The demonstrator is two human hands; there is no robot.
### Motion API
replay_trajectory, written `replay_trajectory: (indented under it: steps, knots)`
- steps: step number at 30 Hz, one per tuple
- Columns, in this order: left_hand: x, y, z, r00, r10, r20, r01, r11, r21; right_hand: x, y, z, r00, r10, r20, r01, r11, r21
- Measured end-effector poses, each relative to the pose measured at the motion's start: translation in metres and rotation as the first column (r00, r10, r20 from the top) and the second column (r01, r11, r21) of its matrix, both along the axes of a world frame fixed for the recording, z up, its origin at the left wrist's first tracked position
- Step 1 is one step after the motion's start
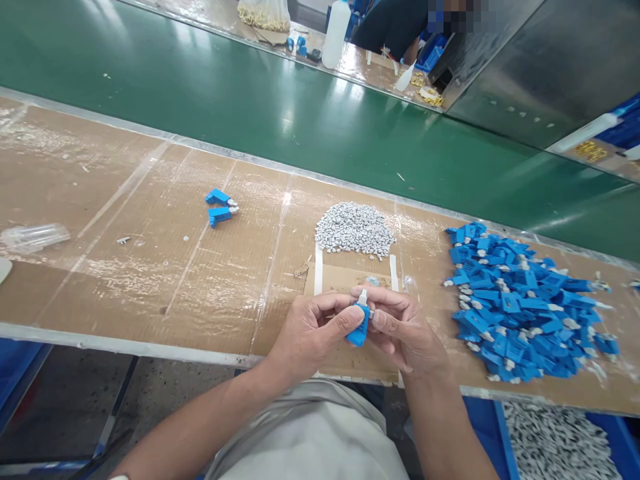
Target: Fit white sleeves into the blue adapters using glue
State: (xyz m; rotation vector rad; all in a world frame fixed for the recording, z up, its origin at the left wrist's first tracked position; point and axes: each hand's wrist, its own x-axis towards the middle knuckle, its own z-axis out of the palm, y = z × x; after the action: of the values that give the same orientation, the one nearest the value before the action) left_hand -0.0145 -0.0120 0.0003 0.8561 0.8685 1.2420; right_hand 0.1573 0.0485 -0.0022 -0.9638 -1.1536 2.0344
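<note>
Both hands meet above a cardboard pad (335,280) at the near side of the table. My left hand (313,330) is closed on a blue plastic part (358,333) with a pale grey tip pointing away from me. At its right side, my right hand (415,327) is closed, thumb and fingers around a small grey-white piece (371,313) that touches the blue part. Just beyond the hands lies a heap of small grey-white pieces (355,229). To the right is a large pile of similar blue parts (525,300), many with pale tips.
Two blue parts (219,215) lie apart on the left, with clear plastic cups (35,237) farther left. A green conveyor belt (225,100) runs behind the table. Across it are a white bottle (337,33) and a person (395,27). A blue bin (507,440) of grey pieces stands below right.
</note>
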Motion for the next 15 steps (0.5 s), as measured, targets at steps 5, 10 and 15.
replay_trajectory:
  steps: [5, 10, 15]
  knots:
    - [-0.0011, 0.0001, 0.0013, 1.0, -0.014, -0.022, 0.015, 0.999, 0.038, -0.0031, -0.0005, 0.0044, 1.0, -0.014, -0.016, 0.013, 1.0, -0.019]
    - [-0.0013, -0.0023, 0.0031, 0.997, 0.009, -0.075, -0.005, 0.998, 0.063, -0.0024, -0.004, 0.0058, 0.998, -0.057, -0.017, 0.057, 0.998, -0.034]
    - [-0.0016, -0.0042, 0.0063, 0.998, 0.0, -0.055, 0.004, 0.997, 0.076, -0.0018, -0.0082, 0.0096, 0.997, -0.072, -0.028, 0.072, 0.997, -0.002]
